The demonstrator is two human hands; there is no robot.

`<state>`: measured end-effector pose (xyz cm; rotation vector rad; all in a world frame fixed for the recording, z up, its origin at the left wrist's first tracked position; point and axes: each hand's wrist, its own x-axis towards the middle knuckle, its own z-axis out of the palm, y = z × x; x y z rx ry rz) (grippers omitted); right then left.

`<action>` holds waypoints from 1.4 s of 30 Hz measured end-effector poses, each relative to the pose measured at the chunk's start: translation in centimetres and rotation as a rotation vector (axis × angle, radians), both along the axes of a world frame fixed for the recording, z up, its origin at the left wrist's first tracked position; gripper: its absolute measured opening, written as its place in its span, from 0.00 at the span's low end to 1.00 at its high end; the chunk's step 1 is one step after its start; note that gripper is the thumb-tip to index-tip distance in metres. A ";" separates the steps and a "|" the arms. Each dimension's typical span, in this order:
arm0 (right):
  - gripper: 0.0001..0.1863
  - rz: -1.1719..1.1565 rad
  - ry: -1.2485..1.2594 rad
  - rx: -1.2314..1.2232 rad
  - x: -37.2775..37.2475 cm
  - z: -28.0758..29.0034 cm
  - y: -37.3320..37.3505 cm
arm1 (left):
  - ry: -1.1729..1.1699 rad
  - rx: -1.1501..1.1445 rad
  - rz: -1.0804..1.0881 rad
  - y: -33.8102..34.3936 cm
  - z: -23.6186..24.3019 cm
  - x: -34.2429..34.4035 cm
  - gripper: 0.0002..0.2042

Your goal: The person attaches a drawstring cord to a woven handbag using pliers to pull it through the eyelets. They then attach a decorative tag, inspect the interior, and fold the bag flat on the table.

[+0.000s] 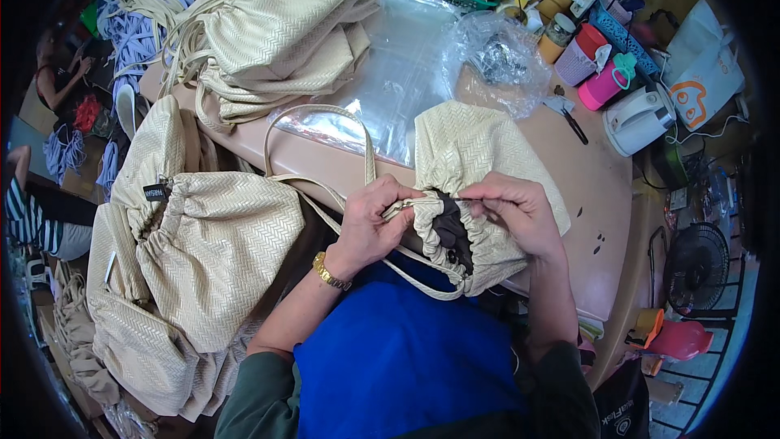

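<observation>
Over the near edge of the desk (587,175), holds a cream drawstring bag (487,146) by its gathered mouth: pinches one side in the fingers of the left hand (370,219), the other in those of the right hand (520,207). Shows only folds of dark lining (452,233), with depths too shadowed to read. Left of the desk, more cream bags (227,248), partly hiding one another. On its far side, a bag pile (272,24), covering part of some clear plastic sheets (398,57).
</observation>
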<state>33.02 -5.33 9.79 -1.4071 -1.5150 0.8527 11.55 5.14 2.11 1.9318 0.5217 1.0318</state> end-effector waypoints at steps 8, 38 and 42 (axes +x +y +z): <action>0.21 -0.138 -0.636 0.346 -1.8 0.9 -0.2 | 0.026 0.049 -0.002 0.0 0.6 0.0 0.09; 0.18 0.142 0.065 -0.056 0.4 0.3 2.1 | 0.068 0.006 -0.058 0.3 0.9 -0.7 0.10; 0.19 0.147 0.155 -0.005 0.8 0.5 1.2 | 0.060 -0.003 -0.063 0.3 0.8 -0.6 0.10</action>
